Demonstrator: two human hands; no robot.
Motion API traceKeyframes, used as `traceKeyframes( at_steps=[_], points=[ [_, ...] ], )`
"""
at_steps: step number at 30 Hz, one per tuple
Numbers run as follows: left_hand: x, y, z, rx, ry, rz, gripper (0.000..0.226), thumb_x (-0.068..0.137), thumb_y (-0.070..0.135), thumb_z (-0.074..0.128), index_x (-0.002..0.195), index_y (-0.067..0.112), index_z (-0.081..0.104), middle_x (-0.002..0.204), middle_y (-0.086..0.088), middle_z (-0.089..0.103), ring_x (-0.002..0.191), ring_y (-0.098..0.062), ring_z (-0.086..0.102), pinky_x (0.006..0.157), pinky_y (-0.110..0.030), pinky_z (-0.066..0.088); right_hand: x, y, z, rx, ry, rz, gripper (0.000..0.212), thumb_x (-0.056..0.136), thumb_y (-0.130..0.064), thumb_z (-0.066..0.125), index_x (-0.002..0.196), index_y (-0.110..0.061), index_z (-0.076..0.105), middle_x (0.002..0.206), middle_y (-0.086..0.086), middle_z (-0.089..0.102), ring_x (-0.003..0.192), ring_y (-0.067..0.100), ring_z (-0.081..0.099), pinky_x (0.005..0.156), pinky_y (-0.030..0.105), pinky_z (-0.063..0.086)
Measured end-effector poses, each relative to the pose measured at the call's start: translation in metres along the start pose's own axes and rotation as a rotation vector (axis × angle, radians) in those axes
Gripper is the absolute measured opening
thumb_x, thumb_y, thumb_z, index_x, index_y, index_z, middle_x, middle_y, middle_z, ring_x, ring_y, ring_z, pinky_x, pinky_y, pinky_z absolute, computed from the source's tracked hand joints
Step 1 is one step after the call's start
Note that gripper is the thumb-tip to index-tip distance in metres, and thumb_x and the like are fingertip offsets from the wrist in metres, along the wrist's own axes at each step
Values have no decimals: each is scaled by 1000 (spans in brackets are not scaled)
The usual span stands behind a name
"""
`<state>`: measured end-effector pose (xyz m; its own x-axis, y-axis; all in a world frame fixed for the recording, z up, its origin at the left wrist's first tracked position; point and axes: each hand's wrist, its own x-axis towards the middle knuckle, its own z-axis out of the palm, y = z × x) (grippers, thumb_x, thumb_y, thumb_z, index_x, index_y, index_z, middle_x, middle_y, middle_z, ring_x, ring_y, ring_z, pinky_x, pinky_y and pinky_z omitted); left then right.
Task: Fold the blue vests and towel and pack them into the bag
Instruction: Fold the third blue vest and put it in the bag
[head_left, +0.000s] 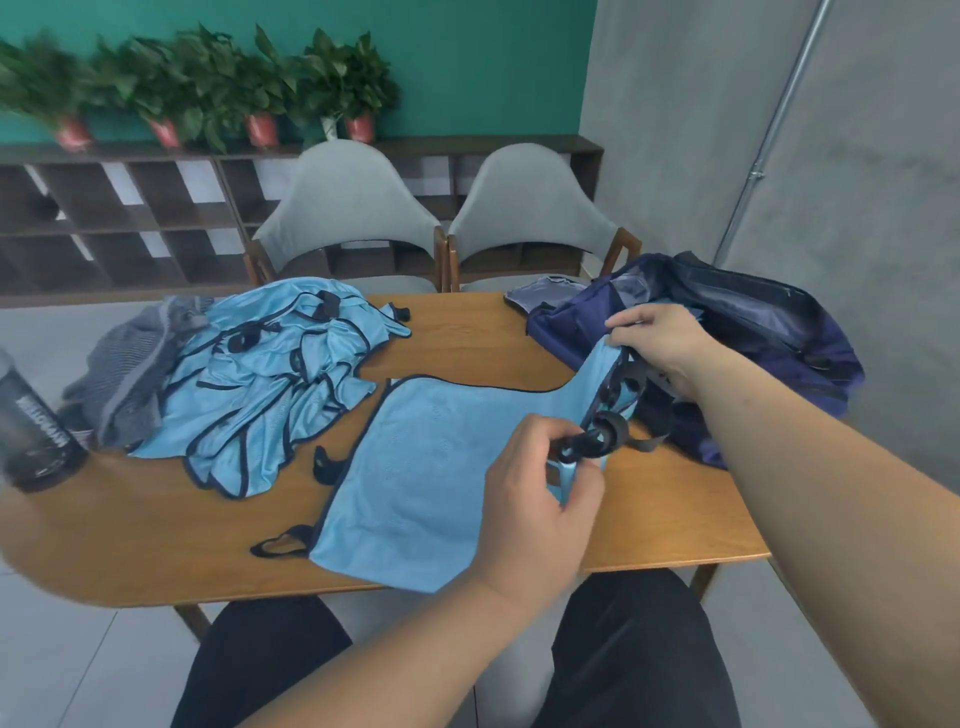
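Observation:
One light blue vest with dark trim lies spread flat across the middle of the wooden table. My left hand pinches its near shoulder strap, where a black strap loop shows. My right hand grips the far shoulder strap and lifts it slightly. A crumpled pile of more blue vests sits at the left back of the table. A grey striped towel lies bunched to the left of that pile. The dark blue bag stands open at the right back, just behind my right hand.
A dark bottle stands at the table's left edge. Two grey chairs face the far side of the table. A dark shelf unit with potted plants runs along the green wall. My legs are under the near edge.

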<state>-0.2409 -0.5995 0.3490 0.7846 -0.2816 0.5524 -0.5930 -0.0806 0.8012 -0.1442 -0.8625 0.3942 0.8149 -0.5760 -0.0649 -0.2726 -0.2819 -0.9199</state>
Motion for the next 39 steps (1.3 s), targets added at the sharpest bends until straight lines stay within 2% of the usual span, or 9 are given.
traceKeyframes(
  at_steps=[6, 13, 16, 20, 23, 28, 32, 36, 39],
  points=[
    [-1, 4, -33, -143, 177, -238, 22, 97, 17, 71, 100, 32, 56, 91, 23, 64, 70, -8, 54, 61, -18, 43, -9, -36, 47, 47, -59, 6, 12, 87, -4, 75, 97, -11, 76, 81, 9, 71, 65, 16, 64, 52, 22, 57],
    [-10, -11, -75, -217, 352, -388, 13, 98, 11, 67, 97, 16, 55, 83, 15, 62, 72, -8, 54, 67, -19, 46, -10, -51, 129, 22, -153, 2, 12, 87, 0, 75, 94, -9, 76, 81, 9, 72, 57, 10, 65, 51, 20, 55],
    [-11, -20, -95, -221, 419, -444, 11, 99, 10, 65, 100, 17, 57, 80, 16, 61, 73, -9, 54, 70, -20, 46, -9, -53, 162, -4, -180, 9, 11, 85, 1, 75, 91, -9, 77, 83, 12, 75, 61, 15, 68, 58, 24, 59],
    [-17, -41, -118, -231, 491, -549, 12, 99, 11, 63, 102, 22, 60, 97, -6, 68, 89, -27, 61, 84, -37, 52, -3, -48, 206, -28, -177, 29, 11, 83, 0, 77, 84, -11, 76, 86, 14, 75, 69, 22, 71, 67, 33, 64],
    [-25, -61, -134, -176, 519, -637, 12, 97, 12, 62, 101, 23, 59, 88, -5, 63, 78, -27, 55, 77, -40, 50, -2, -41, 233, -69, -191, 28, 10, 82, -5, 79, 85, -14, 76, 89, 12, 76, 76, 25, 74, 73, 38, 66],
    [-37, -85, -159, 7, 470, -666, 14, 98, 15, 64, 102, 25, 55, 86, 5, 59, 76, -18, 53, 70, -32, 45, -5, -21, 267, -109, -197, -5, 9, 88, -20, 81, 94, -23, 75, 92, 2, 77, 79, 22, 76, 75, 43, 66],
    [-37, -98, -174, 143, 379, -644, 15, 101, 20, 64, 104, 26, 51, 81, 5, 59, 63, -7, 51, 58, -18, 40, -23, -9, 271, -67, -153, -124, 15, 106, -19, 57, 113, -26, 69, 98, -2, 75, 82, 10, 75, 66, 26, 61],
    [-22, -116, -185, 249, 302, -630, 15, 103, 20, 61, 111, 21, 49, 73, 2, 56, 55, -4, 51, 52, -20, 40, -30, 14, 261, -57, -113, -248, 30, 107, -6, 43, 125, -19, 64, 107, -2, 72, 98, 10, 70, 93, 32, 59],
    [-2, -131, -188, 315, 250, -616, 10, 104, 18, 60, 106, 17, 49, 75, 2, 56, 56, -6, 50, 52, -19, 39, -33, 24, 244, -96, -63, -250, 33, 103, -2, 47, 128, -16, 63, 114, -2, 69, 106, 11, 67, 101, 33, 55]
  ],
)
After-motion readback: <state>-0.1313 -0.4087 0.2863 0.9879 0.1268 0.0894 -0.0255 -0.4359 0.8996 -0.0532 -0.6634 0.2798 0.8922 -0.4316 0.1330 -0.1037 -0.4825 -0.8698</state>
